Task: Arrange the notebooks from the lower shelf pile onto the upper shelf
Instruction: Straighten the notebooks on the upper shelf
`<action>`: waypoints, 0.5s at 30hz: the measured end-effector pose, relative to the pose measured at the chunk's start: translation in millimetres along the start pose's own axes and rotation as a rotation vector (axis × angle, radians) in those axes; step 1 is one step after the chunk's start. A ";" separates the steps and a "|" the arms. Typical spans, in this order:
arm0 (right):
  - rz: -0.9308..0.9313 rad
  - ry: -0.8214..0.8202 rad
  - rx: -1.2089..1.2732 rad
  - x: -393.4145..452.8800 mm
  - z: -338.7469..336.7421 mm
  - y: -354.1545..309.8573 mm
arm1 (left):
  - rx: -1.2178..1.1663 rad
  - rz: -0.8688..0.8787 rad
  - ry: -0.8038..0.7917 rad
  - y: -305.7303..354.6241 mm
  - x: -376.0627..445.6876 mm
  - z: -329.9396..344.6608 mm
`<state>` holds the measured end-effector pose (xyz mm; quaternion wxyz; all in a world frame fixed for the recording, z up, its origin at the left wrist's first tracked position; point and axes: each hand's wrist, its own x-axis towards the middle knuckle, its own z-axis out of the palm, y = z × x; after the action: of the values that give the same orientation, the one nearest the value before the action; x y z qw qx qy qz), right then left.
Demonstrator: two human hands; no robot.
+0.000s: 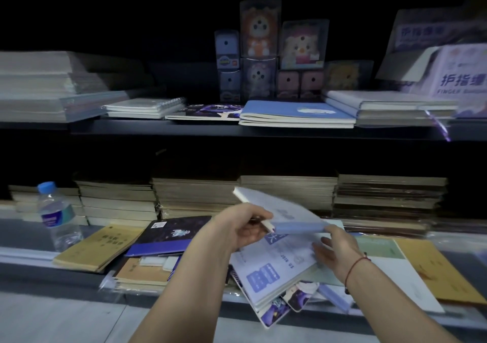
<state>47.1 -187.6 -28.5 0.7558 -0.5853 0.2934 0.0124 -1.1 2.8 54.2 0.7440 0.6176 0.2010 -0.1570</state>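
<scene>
My left hand (243,228) grips a thin pale-blue notebook (283,211), lifted and tilted above the loose pile on the lower shelf. My right hand (333,249) has its fingers spread and rests on a white-and-blue notebook (271,269) lying on top of that pile. A dark purple notebook (171,234) and tan notebooks (100,248) lie to the left in the pile. On the upper shelf (237,133) lie a blue notebook (292,113), a dark purple notebook (208,112) and a spiral notebook (145,107).
A water bottle (56,217) stands at the lower shelf's left. Tall stacks of exercise books (290,192) line the back of the lower shelf. Boxed toy figures (261,50) stand behind the upper shelf's notebooks. Orange and white notebooks (432,269) lie at the right.
</scene>
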 end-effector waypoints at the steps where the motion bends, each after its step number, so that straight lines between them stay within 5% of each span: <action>1: -0.004 -0.008 0.021 -1.6 -3.0 -2.5 | 0.006 0.033 0.007 4.1 -1.1 0.9; 15: 0.085 -0.279 0.012 -19.2 -10.7 -8.8 | 0.001 0.292 0.251 21.8 -4.8 -22.2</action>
<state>29.7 -193.7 -13.5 0.7914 -0.5606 0.2101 0.1236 3.0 28.7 71.7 0.7277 0.6553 0.2001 0.0307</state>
